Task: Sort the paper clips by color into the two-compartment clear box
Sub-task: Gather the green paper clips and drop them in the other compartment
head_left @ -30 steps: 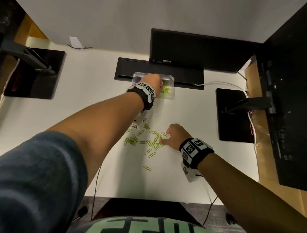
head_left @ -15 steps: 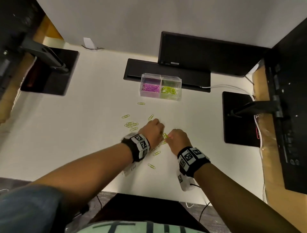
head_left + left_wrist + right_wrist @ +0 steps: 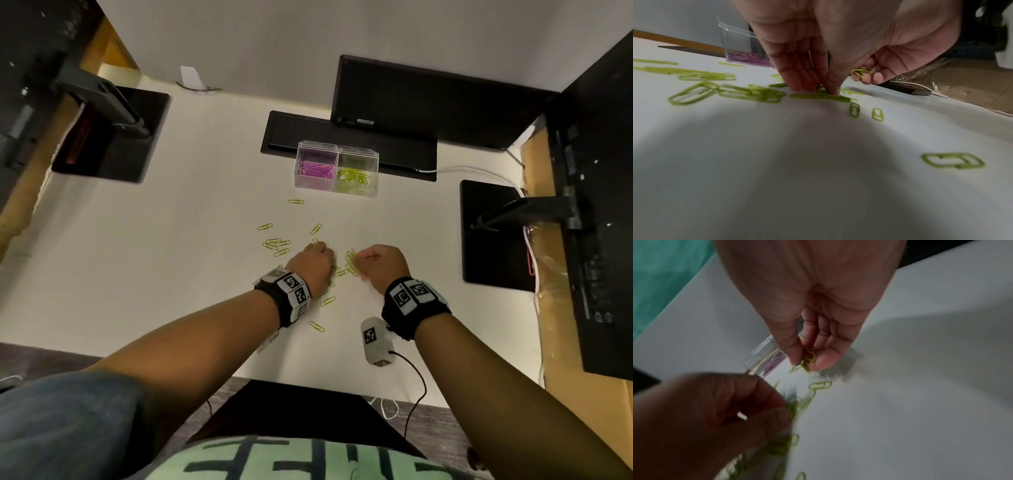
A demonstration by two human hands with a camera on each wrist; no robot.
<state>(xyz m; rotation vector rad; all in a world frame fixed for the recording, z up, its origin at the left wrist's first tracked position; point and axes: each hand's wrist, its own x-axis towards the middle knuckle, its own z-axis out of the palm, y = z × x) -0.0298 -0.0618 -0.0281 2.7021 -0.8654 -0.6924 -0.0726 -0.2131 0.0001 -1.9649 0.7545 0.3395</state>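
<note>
left hand [image 3: 313, 263]: down on the worktop [image 3: 191, 274], fingertips [image 3: 835, 92] pressing and pinching at a green clip in the pile. It looks like a closing grip on that clip, but the clip isn't off the surface yet.
right hand [image 3: 380, 263]: curled, its grip already holds a small bunch of green clips [image 3: 807, 360] between thumb and fingers.
loose green clips [image 3: 275, 244]: scattered flat around and between both hands, most of them on the left hand's side.
clear box [image 3: 337, 168]: straight ahead, well beyond both hands. Pink clips [image 3: 317, 169] sit in its left compartment, green ones [image 3: 354, 176] in the right.
key relation: the green compartment is on the right-hand side, so I'd guess the loaded right hand has the straighter run forward to drop its bunch.
</note>
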